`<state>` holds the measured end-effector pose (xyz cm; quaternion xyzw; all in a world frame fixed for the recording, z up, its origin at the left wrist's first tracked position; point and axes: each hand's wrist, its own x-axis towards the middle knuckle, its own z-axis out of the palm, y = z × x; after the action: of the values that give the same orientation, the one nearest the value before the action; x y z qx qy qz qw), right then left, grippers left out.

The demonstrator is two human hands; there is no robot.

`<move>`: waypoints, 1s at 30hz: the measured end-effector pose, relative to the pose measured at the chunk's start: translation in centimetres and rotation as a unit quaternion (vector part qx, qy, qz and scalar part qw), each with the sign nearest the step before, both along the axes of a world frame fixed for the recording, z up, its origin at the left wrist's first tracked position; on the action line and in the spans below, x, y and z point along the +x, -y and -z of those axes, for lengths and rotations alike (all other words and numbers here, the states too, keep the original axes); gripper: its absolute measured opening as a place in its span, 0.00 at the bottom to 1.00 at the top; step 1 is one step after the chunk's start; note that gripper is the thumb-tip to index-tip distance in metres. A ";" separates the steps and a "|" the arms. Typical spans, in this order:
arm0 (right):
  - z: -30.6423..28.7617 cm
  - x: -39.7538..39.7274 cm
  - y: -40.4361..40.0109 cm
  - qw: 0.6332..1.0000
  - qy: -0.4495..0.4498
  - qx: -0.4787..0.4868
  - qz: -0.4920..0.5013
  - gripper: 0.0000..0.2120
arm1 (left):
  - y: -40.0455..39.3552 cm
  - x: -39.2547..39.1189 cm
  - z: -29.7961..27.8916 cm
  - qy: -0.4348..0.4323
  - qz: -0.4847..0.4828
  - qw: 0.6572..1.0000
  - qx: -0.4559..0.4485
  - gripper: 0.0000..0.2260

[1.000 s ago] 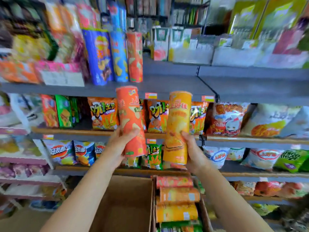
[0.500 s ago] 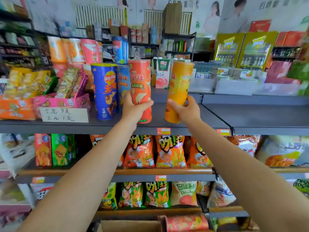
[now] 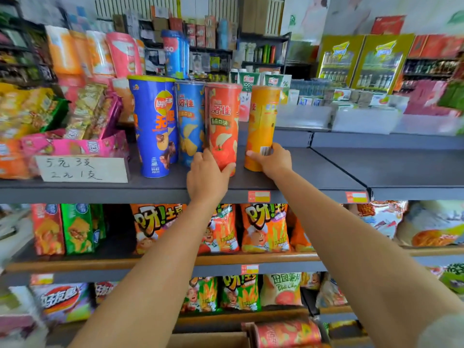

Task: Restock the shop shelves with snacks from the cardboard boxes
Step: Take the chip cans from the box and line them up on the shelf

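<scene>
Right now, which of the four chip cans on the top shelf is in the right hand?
The yellow can, rightmost in the row, apart from the rest. The right hand grips its base; the left hand holds the red can.

Bright shop: yellow drink fridges [image 3: 364,62] against a postered, perhaps white, wall [image 3: 356,13].

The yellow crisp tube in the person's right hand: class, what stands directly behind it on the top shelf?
Behind the yellow crisp tube stand green-and-white juice cartons. The tube hides their lower parts. The right hand grips the tube's base.
</scene>
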<state>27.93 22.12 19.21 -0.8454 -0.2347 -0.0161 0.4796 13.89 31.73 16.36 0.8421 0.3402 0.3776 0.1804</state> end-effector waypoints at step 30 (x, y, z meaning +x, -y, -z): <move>29.0 -9.9 22.4 0.981 -0.118 -0.146 -0.058 0.05 | 16.7 -7.6 30.1 -0.175 0.215 0.928 -0.249 0.11</move>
<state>18.03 -0.29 -9.84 -0.8871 -0.2253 0.1460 0.3755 6.34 15.04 -13.77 0.8759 0.2599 0.0799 0.3984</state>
